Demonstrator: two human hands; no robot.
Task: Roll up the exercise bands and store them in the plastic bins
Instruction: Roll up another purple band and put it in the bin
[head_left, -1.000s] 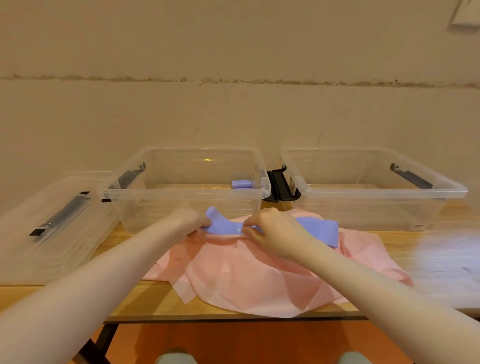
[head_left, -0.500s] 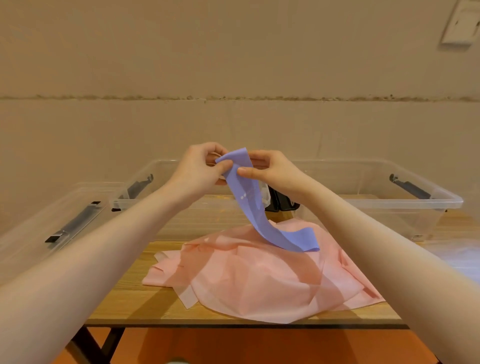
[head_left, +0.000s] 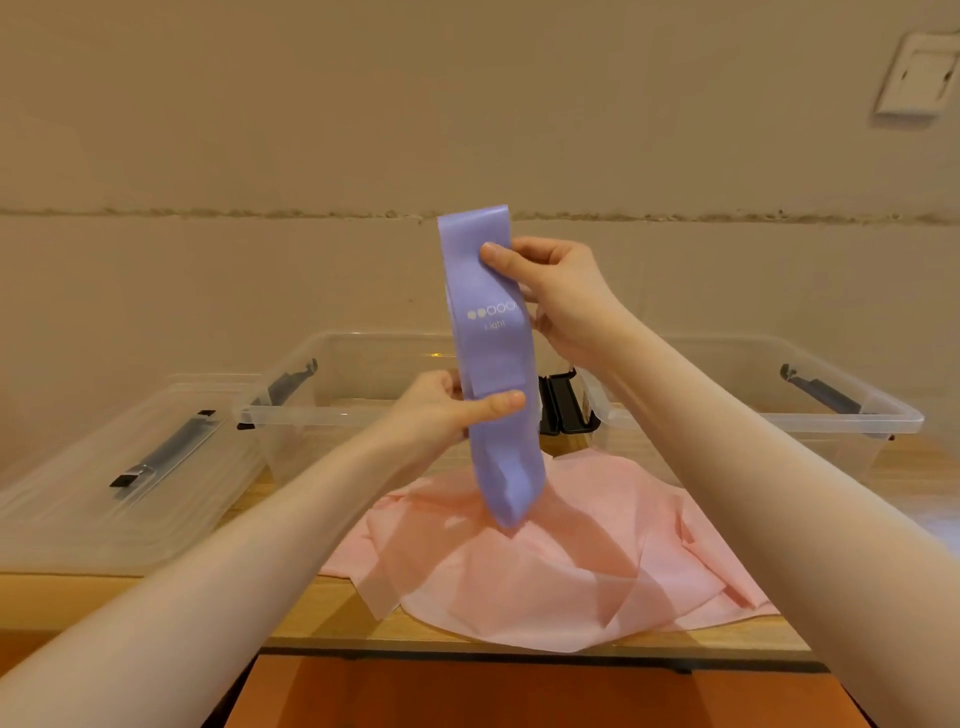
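A purple exercise band (head_left: 491, 358) marked "Light" hangs upright in the air above the table. My right hand (head_left: 558, 296) pinches it near the top, thumb on the front. Lower down, my left hand (head_left: 447, 408) pinches the band's middle with the thumb across its front. Its bottom end dangles just above a wide pink band (head_left: 535, 561) spread loosely over the wooden table (head_left: 322, 608). Two clear plastic bins stand behind: the left bin (head_left: 311, 410) and the right bin (head_left: 852, 415).
A clear bin lid (head_left: 104, 483) with a dark latch lies at the left of the table. Black latches (head_left: 563, 405) sit between the two bins. The wall is close behind the bins. The table's front edge runs just below the pink band.
Both hands have lifted the purple band off the pink one and turned it upright. My right hand has risen to its top; my left has slid down to its middle.
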